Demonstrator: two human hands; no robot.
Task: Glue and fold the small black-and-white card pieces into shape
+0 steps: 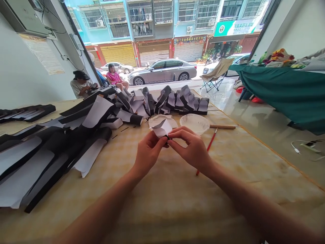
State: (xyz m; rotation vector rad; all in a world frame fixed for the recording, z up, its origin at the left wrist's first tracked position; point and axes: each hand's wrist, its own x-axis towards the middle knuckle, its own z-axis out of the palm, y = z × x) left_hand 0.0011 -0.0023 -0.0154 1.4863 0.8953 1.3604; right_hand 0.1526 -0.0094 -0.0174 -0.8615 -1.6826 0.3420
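We pinch a small white-backed black piece [161, 128] between our left hand [149, 152] and right hand [189, 146], both closed on it above the checked worktop [175, 206]. A white bowl [194, 123] sits just ahead, and a red-handled brush [209, 146] lies beside our right hand.

Beyond the open shopfront, a silver four-door sedan [162, 72] is standing parked before grey metal roller shutters [153, 52]. A person in a bright pink top [114, 78] is sitting by the doorway, and a person in a white T-shirt and dark cap [80, 86] is bending forward beside the left wall. A beige folding camp chair [214, 73] is standing near a table draped in dark green cloth [279, 88].
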